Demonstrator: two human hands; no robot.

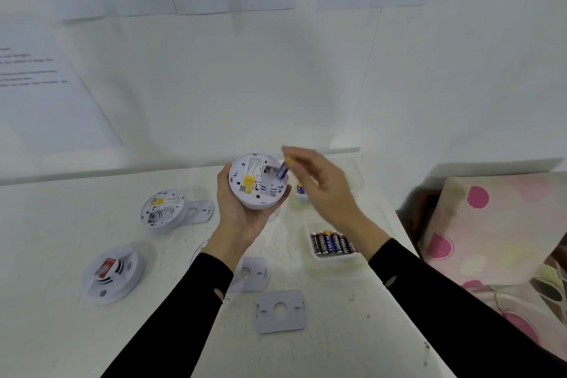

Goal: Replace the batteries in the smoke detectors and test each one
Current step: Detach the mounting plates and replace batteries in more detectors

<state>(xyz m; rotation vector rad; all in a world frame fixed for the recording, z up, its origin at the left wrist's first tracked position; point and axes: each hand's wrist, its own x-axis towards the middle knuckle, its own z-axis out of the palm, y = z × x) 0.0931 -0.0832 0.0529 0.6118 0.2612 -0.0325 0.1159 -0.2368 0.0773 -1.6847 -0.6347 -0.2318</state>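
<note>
3 smoke detectors show on or above the white table (352, 331). 1 of them, the held detector (245, 172), lies back-up in the left hand (242, 215), lifted above the middle of the table. The palm cups its underside and the thumb curls over its left rim. The right hand (322, 184) is just right of it, fingertips pinching a blue-and-yellow battery (282, 169) that tilts down into the open battery bay. Blur hides whether the battery is seated.

The other 2 sit well left of the hands: an open detector (162, 209), back-up and overlapping a mounting plate (201, 210), and a red-labelled detector (112, 273) nearer the front.

A battery tray (334, 261) holding a row of cells lies near the table's right edge, just beside the right forearm. That edge runs along patterned fabric (491, 224), and the far edge meets the wall. A loose plate (280, 311) lies between the 2 black sleeves. The widest bare stretch of tabletop is at near left.

Both forearms angle inward from the bottom of the view, the left wrist bent back, palm up.
</note>
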